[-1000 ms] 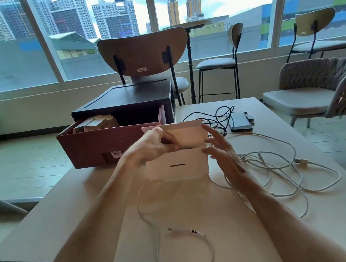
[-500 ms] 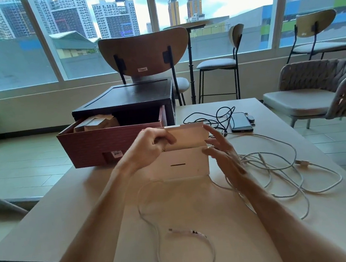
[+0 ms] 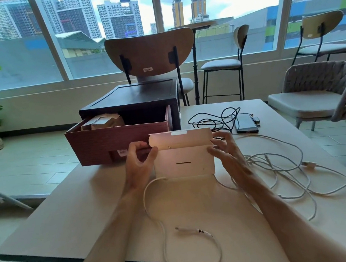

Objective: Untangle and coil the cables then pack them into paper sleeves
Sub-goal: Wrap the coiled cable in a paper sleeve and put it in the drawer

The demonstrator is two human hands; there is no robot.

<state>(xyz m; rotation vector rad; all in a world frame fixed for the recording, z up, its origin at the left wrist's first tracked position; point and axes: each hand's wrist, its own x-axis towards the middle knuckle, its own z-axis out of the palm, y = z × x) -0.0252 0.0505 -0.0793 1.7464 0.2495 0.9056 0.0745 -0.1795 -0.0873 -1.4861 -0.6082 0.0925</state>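
Between the two hands, a pale cream paper sleeve (image 3: 184,161) with a short dark slot on its front stands upright on the light wooden desk (image 3: 70,214), its top flap raised and open. The left hand (image 3: 138,165) pinches the sleeve's left edge at the fold, thumb in front and fingers curled behind. The right hand (image 3: 226,153) holds the right edge with fingers spread loosely around it.

From under the sleeve, a thin white cable (image 3: 154,213) runs toward the person, passes between the forearms and loops off the near edge of the desk; its plug end (image 3: 186,230) lies on the desk below the hands. Right of the right hand, a loose tangle of white cables (image 3: 288,174) sprawls over the desk. Beyond that hand, a tangled black cable (image 3: 213,118) lies just beside a dark smartphone (image 3: 245,122), which rests flat.

Just beyond the left hand sits a dark box-shaped cabinet (image 3: 135,96) with its reddish-brown drawer (image 3: 110,143) pulled out; brown paper packets (image 3: 103,122) lie in the drawer's left part. Behind the cabinet stands a chair with a curved wooden backrest (image 3: 149,52).
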